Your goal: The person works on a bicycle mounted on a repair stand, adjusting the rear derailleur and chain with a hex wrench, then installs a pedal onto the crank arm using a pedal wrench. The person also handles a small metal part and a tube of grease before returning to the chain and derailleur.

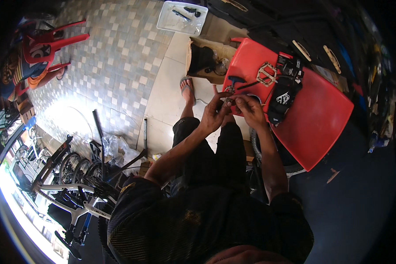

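My left hand [213,115] and my right hand [251,112] meet in front of my knees, at the near left edge of a red plastic chair [314,132]. Both are closed, thumbs and fingertips pinched together around a small metal part [229,89]. Its exact kind is too small to tell, and the fingers cover much of it. Just beyond the fingertips, on the red plastic, lies a tool with a dark blue handle [236,79]. Farther right are a tan platform bike pedal [266,74] and a black fabric item with a white print [280,100].
Beyond my foot stands an open cardboard box [207,79] with dark parts and plastic bags. A white tray [182,20] with black pieces lies farther off. Bicycles and a white frame [77,210] crowd the left, near clear plastic wrapping [119,149]. A bike wheel [256,147] is beneath my right forearm.
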Tool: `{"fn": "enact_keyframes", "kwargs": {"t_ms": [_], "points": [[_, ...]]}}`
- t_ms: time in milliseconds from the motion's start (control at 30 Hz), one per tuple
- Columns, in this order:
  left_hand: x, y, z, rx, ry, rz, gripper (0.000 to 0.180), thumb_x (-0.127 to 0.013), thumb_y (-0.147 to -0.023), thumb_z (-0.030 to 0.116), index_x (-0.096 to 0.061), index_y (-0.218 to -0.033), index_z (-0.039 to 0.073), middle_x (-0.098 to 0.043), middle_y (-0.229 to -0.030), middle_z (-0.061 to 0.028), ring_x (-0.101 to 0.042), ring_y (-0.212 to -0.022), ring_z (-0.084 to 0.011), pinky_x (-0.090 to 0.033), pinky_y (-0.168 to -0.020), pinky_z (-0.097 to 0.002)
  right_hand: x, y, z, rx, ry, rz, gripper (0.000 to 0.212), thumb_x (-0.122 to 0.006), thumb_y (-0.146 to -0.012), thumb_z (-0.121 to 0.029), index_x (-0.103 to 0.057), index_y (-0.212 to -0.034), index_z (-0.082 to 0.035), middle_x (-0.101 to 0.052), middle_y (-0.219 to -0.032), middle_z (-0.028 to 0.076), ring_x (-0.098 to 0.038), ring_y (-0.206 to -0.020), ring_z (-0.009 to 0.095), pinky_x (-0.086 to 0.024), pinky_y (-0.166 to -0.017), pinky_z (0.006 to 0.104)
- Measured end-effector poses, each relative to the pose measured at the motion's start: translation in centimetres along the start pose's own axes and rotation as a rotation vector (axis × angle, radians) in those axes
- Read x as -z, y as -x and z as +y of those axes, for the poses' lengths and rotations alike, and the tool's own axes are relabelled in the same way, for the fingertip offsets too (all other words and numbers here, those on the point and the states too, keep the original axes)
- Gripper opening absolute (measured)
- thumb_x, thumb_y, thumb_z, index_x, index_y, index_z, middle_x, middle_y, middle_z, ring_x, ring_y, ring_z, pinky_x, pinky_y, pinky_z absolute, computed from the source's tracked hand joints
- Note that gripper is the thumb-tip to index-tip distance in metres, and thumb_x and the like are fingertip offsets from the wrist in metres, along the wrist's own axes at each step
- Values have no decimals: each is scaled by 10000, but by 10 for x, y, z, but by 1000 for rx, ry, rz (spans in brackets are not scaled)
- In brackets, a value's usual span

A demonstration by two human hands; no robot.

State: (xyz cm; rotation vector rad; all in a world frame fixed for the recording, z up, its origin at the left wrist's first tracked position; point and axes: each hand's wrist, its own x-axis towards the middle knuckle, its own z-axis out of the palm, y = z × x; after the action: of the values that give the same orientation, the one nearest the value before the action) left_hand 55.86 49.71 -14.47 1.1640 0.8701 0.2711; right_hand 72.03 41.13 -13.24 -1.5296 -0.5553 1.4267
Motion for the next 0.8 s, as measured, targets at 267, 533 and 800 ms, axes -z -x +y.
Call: {"fn": "enact_keyframes", "kwargs": {"t_ms": [267, 533, 800], "points": [[53, -6, -42, 68, 91, 220, 263, -571, -1017, 240, -615, -1186, 42, -620, -776, -15, -549, -656, -80, -460, -613, -240, -50, -41, 30, -16, 82, -154, 360, -617, -1002, -269, -635, -1300, -67, -662, -913, 36, -573, -756, 73, -476, -619, 253], [156, -21, -181, 240, 29, 379, 223, -583, -1004, 205, -643, -1096, 11, -570, -709, -12, -521, -640, -73, -428, -583, -237, -84, -257, 222, 10, 321, 352, 301, -683, -934, -339, -711, -1051, -64, -691, -802, 58, -634, -692, 135, -501, -645, 297], [203, -21, -275, 514, -327, 146, 167, -637, -935, 170, -670, -1053, 58, -585, -630, -97, -538, -542, -150, -440, -541, -322, -60, -465, 397, -163, 658, 631, 230, -673, -836, -284, -735, -937, -87, -733, -939, 144, -699, -902, 347, -545, -825, 423]]}}
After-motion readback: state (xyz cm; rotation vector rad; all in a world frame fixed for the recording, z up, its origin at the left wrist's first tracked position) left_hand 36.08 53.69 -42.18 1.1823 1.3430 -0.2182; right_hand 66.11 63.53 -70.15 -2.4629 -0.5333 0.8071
